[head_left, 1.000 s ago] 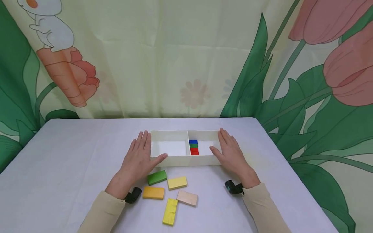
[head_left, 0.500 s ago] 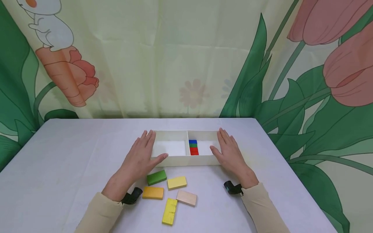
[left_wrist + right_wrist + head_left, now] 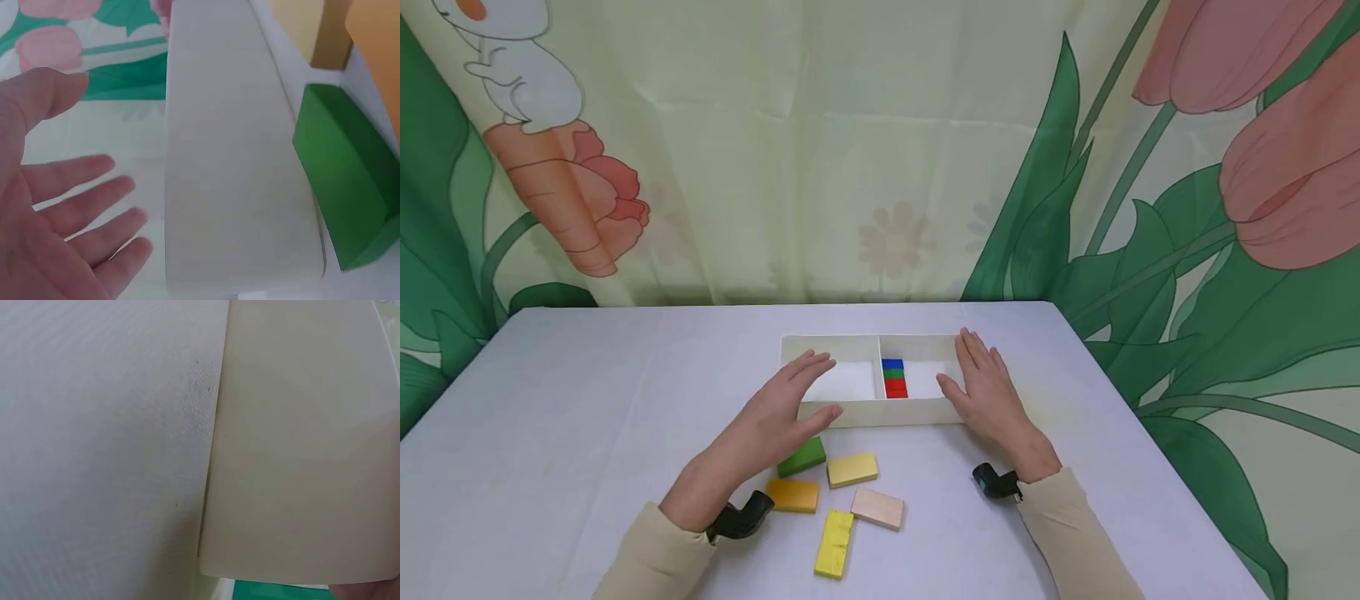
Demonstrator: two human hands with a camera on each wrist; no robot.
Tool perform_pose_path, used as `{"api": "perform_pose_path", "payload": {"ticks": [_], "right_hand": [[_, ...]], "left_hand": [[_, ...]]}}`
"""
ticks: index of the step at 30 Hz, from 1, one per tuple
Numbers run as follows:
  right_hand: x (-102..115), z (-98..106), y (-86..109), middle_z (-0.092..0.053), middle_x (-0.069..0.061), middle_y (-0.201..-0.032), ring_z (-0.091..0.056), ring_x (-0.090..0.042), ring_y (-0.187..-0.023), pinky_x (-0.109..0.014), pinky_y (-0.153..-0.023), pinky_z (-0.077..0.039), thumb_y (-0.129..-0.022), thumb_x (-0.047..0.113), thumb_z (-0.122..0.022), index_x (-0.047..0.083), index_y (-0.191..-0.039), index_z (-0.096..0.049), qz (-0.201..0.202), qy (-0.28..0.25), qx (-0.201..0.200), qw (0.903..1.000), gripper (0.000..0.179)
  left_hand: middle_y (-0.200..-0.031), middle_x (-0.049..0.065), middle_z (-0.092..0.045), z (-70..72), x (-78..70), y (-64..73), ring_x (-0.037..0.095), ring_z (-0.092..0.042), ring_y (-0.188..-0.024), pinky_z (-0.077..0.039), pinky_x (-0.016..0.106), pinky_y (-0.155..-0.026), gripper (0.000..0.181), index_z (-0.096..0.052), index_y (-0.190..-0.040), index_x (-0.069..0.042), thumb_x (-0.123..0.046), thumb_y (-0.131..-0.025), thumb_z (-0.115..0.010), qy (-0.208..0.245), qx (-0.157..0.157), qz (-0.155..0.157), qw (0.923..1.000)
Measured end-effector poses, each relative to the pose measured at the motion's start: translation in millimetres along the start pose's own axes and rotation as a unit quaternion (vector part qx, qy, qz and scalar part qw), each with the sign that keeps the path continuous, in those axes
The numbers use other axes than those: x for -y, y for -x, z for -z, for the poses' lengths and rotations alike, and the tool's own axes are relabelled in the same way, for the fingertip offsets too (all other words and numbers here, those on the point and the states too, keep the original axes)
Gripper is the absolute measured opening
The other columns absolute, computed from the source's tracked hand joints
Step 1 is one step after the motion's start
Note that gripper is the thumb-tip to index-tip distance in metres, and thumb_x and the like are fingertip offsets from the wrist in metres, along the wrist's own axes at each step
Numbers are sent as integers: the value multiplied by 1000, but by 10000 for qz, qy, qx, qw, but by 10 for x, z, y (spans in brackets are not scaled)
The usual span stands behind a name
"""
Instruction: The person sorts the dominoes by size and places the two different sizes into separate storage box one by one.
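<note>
A white two-compartment box stands on the table. Over its left compartment hovers my left hand, fingers extended and thumb apart; the left wrist view shows these fingers holding nothing. At the box's right end, my right hand rests with straight fingers along the wall; the right wrist view shows mostly that box wall and little of the hand. Inside the right compartment, against the divider, blue, green and red blocks form a row. A loose green block lies just below my left hand.
In front of the box lie a pale yellow block, an orange block, a pale wooden block and a bright yellow block. The table has a white cover; a printed curtain hangs behind.
My left hand has come away from the box's left end and moved right, over the left compartment. The right hand stays at the right end. The blocks lie as before.
</note>
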State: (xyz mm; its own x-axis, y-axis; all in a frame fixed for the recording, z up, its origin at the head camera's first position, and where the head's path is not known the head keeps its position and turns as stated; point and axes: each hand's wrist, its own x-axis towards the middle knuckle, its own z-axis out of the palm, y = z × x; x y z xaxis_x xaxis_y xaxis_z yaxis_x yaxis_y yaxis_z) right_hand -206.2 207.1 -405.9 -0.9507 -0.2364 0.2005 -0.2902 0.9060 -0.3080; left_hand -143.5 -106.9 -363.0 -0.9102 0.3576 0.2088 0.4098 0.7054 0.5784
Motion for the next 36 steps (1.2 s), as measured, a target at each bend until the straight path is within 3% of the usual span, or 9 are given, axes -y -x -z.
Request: {"api": "perform_pose_path", "payload": {"ticks": [7, 15, 19, 25, 31, 36], "right_hand": [[4, 6, 9, -13, -18, -166, -12, -36, -154, -56, -124, -8, -100, 42, -48, -4, -156, -18, -42, -78, 10, 10000, 78], [9, 10, 19, -13, -18, -166, -12, -36, -154, -57, -124, -7, -100, 41, -48, -4, -155, -18, -49, -159, 32, 9999, 78], [16, 17, 15, -14, -18, -166, -13, -37, -154, -57, -124, -8, -100, 42, -48, -5, -155, -19, -11, -193, -7, 9998, 78], [10, 12, 9, -14, -18, -166, -13, -37, -153, -57, -124, -9, -100, 41, -48, -5, -155, -19, -9, -277, 15, 9996, 77], [18, 19, -6, -14, -17, -166, -12, -36, -154, -56, -124, -9, -100, 41, -48, -4, -155, -19, 4, -309, 10, 9995, 77], [16, 17, -10, -13, -18, -166, -12, -36, -154, -56, -124, -9, -100, 40, -49, -5, -155, -18, -27, -328, 23, 9995, 77]], "left_hand": [[-136, 3, -61, -1, -57, 0, 27, -59, -124, -50, 49, -103, 46, -57, -137, -14, -26, -94, -68, 780, 292, -172, 9964], [-127, -2, -67, 48, -105, 35, 25, -64, -115, -53, 44, -100, 33, -65, -126, -18, -23, -94, -68, 1407, 507, -243, 9885], [-123, -2, -68, 47, -110, 43, 16, -67, -110, -55, 34, -97, 31, -64, -125, -19, -25, -95, -67, 1791, 938, -157, 9792], [-123, 2, -67, -32, -86, 47, 14, -67, -107, -55, 29, -95, 30, -64, -124, -14, -27, -97, -64, 1826, 1510, -332, 9709], [-123, 8, -67, -114, -44, 16, 18, -66, -108, -56, 29, -92, 29, -64, -123, -7, -20, -97, -65, 1916, 2125, -207, 9580], [-120, 7, -67, -199, 5, -1, 20, -65, -109, -57, 33, -92, 30, -63, -123, -3, -13, -95, -66, 1701, 2414, -139, 9553]]}}
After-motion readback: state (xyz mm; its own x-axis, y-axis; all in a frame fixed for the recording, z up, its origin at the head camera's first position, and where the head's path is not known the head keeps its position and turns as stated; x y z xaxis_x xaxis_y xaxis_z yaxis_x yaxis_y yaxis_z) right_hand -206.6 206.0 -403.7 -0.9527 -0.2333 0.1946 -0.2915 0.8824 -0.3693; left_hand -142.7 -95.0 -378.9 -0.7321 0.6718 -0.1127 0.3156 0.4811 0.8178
